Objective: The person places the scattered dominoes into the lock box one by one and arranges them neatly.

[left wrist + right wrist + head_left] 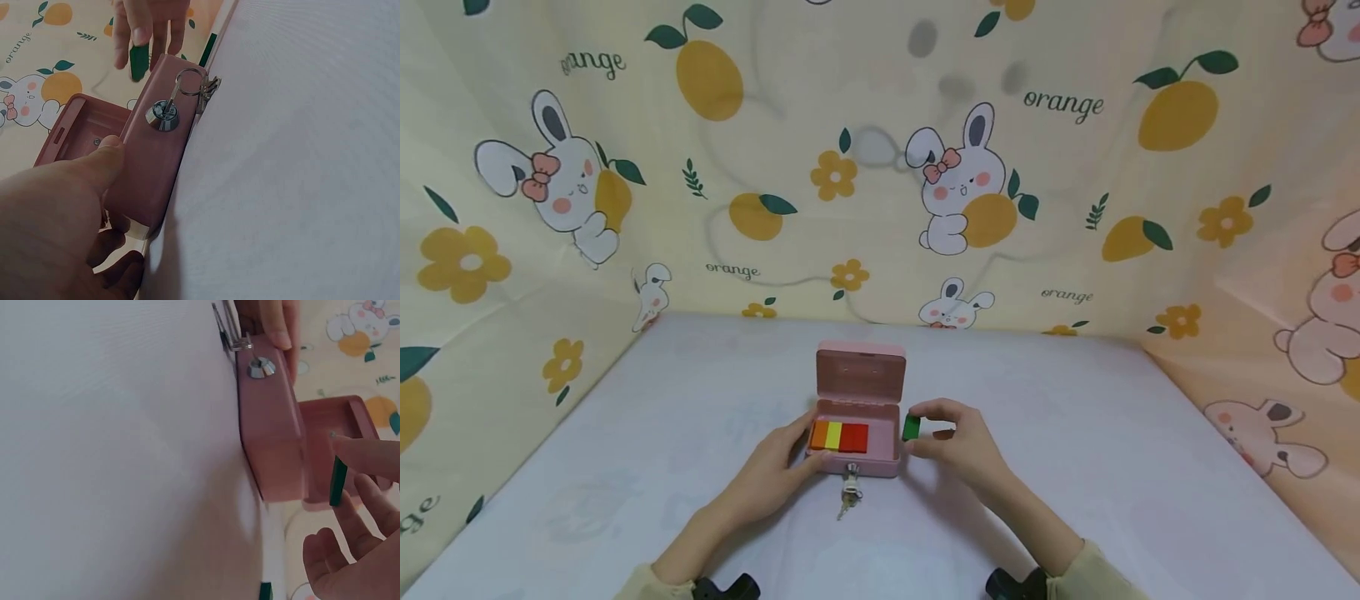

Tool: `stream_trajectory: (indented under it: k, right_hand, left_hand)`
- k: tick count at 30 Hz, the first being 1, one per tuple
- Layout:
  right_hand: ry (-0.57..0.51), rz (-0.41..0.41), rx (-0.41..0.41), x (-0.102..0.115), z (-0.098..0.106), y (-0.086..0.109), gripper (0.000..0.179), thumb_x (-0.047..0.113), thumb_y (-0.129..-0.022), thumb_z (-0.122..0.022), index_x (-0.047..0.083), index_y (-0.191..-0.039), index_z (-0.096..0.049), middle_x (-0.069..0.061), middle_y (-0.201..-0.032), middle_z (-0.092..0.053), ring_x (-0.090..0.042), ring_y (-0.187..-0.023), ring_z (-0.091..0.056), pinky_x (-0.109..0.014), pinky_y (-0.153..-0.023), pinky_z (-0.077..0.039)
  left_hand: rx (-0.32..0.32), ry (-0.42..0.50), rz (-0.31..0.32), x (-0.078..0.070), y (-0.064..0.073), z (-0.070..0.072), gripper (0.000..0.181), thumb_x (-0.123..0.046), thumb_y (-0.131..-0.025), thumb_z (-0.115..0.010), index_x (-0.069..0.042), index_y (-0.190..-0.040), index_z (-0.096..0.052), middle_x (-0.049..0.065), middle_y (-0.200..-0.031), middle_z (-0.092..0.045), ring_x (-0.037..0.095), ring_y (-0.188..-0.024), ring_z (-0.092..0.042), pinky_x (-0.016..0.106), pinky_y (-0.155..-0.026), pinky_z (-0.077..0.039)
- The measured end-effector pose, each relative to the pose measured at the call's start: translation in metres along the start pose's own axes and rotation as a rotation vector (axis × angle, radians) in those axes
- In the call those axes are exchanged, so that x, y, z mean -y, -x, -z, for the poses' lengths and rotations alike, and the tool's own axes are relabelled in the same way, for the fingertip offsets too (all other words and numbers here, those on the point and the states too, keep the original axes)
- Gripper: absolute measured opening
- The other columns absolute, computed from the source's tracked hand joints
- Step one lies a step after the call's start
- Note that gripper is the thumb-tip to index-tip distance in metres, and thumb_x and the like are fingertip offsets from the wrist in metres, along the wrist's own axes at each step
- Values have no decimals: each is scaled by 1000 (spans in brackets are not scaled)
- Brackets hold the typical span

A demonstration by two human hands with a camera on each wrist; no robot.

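A pink lock box [878, 468] stands on the white table with its lid [861, 373] raised. Inside, against the left side, lie an orange block [819, 436], a yellow block [833, 436] and red block pieces [853, 437] in a row. My left hand [769, 473] grips the box's left end, thumb at the front rim. Just off the box's right wall, my right hand [961, 447] pinches a green block [912, 427] between thumb and fingertip, apart from the box. Keys on a ring [201, 87] hang from the front lock [164, 115].
A second green piece [266, 591] shows at the bottom of the right wrist view, on the table to the right of the box. Behind the table [715, 367] hangs a cloth backdrop [865, 75] printed with rabbits and oranges, which also runs along both sides.
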State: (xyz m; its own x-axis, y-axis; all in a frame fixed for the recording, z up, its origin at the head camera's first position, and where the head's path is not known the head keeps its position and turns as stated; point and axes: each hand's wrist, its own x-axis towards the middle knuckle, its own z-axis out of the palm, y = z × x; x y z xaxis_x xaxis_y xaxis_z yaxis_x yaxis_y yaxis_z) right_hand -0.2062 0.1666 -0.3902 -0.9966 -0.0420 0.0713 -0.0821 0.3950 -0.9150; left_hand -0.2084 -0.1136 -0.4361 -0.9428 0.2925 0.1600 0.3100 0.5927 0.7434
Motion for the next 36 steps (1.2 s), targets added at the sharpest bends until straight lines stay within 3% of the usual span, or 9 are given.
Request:
stream_trajectory:
  k: [8,13,19,24,36]
  right_hand:
    - [12,55,27,3,-19,-12,34,9,-74,-86,13,-105,-73,-2,-115,-64,-29,-120,-50,-50,-101,-43]
    - [5,57,74,2,-28,-18,33,8,-75,-86,11,-105,-73,-1,-116,-64,-27,-123,-48,-54,-105,-38]
    - [0,27,126,-2,-36,-24,35,8,-76,-86,10,-108,-72,-3,-106,-64,-29,-104,-54,-42,-88,-53]
    - [6,24,148,-3,-41,-28,35,5,-76,-85,9,-108,-71,-7,-100,-61,-29,-93,-53,-33,-73,-52]
    - [145,98,140,-3,-46,-30,40,1,-73,-85,10,-109,-69,-5,-102,-64,-27,-95,-52,-35,-78,-55]
  left_hand:
    - [5,1,38,-1,1,-1,83,-49,-89,-68,-17,-156,-30,4,-155,-36,28,-142,-30,51,-112,-29]
    - [3,6,38,-4,1,0,82,-47,-90,-68,-18,-156,-30,4,-155,-37,28,-142,-30,52,-111,-30]
    - [6,8,34,-4,2,1,80,-46,-91,-68,-17,-156,-31,6,-154,-37,29,-142,-30,52,-112,-28]
    - [5,15,18,-3,1,1,79,-46,-92,-66,-15,-156,-31,8,-154,-37,31,-142,-31,53,-112,-27]
    - [6,18,19,-1,2,1,81,-48,-91,-67,-16,-156,-30,6,-154,-37,29,-142,-31,50,-113,-28]
